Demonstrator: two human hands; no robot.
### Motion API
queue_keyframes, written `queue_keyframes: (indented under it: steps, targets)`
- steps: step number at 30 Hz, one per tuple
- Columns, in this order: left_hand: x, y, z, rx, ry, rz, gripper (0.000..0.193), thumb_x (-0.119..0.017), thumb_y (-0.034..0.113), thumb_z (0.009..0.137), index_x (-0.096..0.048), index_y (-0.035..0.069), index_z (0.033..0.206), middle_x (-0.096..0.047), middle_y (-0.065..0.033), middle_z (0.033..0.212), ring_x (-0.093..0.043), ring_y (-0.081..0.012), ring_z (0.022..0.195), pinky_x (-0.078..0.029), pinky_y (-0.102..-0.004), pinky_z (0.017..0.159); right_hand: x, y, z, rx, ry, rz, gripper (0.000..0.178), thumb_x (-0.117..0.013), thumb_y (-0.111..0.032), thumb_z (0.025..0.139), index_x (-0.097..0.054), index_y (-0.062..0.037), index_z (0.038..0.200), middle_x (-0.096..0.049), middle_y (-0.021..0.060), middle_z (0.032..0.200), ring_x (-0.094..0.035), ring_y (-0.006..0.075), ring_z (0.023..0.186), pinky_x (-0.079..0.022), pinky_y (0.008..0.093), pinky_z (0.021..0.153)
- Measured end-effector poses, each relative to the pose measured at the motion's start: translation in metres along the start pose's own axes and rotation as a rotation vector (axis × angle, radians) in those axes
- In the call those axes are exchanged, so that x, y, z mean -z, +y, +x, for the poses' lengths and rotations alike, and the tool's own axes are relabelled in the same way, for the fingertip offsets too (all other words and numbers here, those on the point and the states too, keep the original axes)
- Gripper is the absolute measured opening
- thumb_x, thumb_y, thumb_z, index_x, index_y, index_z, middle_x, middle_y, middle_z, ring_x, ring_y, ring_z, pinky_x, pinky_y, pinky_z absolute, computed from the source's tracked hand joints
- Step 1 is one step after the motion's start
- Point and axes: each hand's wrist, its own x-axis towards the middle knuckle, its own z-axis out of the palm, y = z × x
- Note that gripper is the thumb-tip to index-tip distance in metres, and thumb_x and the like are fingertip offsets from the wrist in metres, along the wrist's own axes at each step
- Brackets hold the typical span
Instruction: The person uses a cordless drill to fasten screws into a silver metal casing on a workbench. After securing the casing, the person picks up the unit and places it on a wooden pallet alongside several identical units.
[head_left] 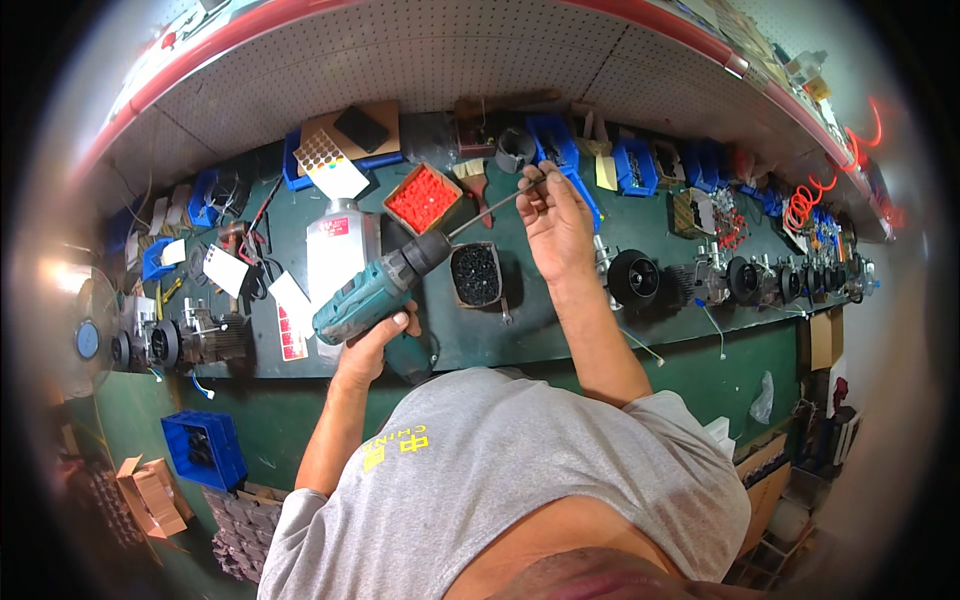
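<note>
Grey shirt cloth (560,455) is seen nearest. Beyond it, a teal drill (365,298) is gripped by the left hand (374,340), its long bit (486,214) pinched near the tip by the right hand (558,228).

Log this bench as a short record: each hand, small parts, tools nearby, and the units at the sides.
Left hand: grips the teal drill
Right hand: fingers at the far end of the long bit
Small parts: red pieces; black pieces, nearer the person
Tool: brush beside the red pieces
Sides: machine units left and right, more on the right
</note>
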Motion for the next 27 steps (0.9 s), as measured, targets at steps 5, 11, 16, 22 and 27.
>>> queue_keyframes:
  steps: [5, 11, 16, 22, 27]
  targets:
    - [-0.0008, 0.0012, 0.0008, 0.0, -0.016, -0.009, 0.029, -0.075, 0.017, 0.083, -0.066, 0.0, 0.106, -0.068, -0.0086, 0.084, -0.065, -0.0196, 0.08, -0.051, -0.0333, 0.079, 0.004, -0.0015, 0.0013, -0.011, -0.006, 0.009, 0.021, -0.065, -0.017, 0.099, -0.065, -0.0027, 0.114, -0.071, 0.0107, 0.108, -0.069, 0.0209, 0.096, -0.059, 0.0304, 0.081]
    - [0.0032, 0.001, -0.0001, -0.006, -0.027, 0.002, 0.027, -0.074, 0.015, 0.083, -0.066, 0.0, 0.104, -0.068, -0.0085, 0.083, -0.065, -0.0193, 0.079, -0.052, -0.0336, 0.078, 0.0051, 0.0013, -0.0004, 0.0, 0.043, 0.022, 0.014, -0.068, -0.015, 0.097, -0.068, -0.0034, 0.105, -0.072, 0.011, 0.103, -0.07, 0.022, 0.092, -0.062, 0.0283, 0.075]
    - [0.0007, 0.0053, 0.0016, -0.021, -0.036, 0.039, 0.023, -0.072, 0.016, 0.083, -0.065, 0.001, 0.1, -0.066, -0.0076, 0.082, -0.064, -0.0187, 0.078, -0.052, -0.0337, 0.077, 0.0027, -0.0007, -0.0003, -0.016, 0.062, 0.033, 0.011, -0.071, -0.014, 0.095, -0.069, -0.0041, 0.1, -0.073, 0.0107, 0.101, -0.07, 0.0218, 0.092, -0.062, 0.0284, 0.076]
    - [0.0005, 0.0036, 0.0009, -0.03, -0.029, 0.061, 0.021, -0.07, 0.017, 0.083, -0.065, 0.001, 0.095, -0.066, -0.0079, 0.079, -0.063, -0.0186, 0.077, -0.051, -0.0332, 0.076, 0.0003, -0.0009, -0.0004, -0.051, 0.064, 0.057, 0.011, -0.071, -0.014, 0.095, -0.07, -0.0044, 0.099, -0.073, 0.0102, 0.102, -0.07, 0.0215, 0.092, -0.061, 0.0284, 0.077]
    - [0.0005, 0.0051, 0.002, -0.038, -0.039, 0.098, 0.021, -0.069, 0.018, 0.081, -0.063, 0.001, 0.093, -0.065, -0.009, 0.078, -0.063, -0.0194, 0.076, -0.052, -0.0338, 0.076, -0.0021, -0.0009, -0.0019, -0.058, 0.044, 0.052, 0.012, -0.07, -0.014, 0.095, -0.069, -0.0042, 0.102, -0.073, 0.0104, 0.103, -0.07, 0.0214, 0.093, -0.062, 0.0288, 0.078]
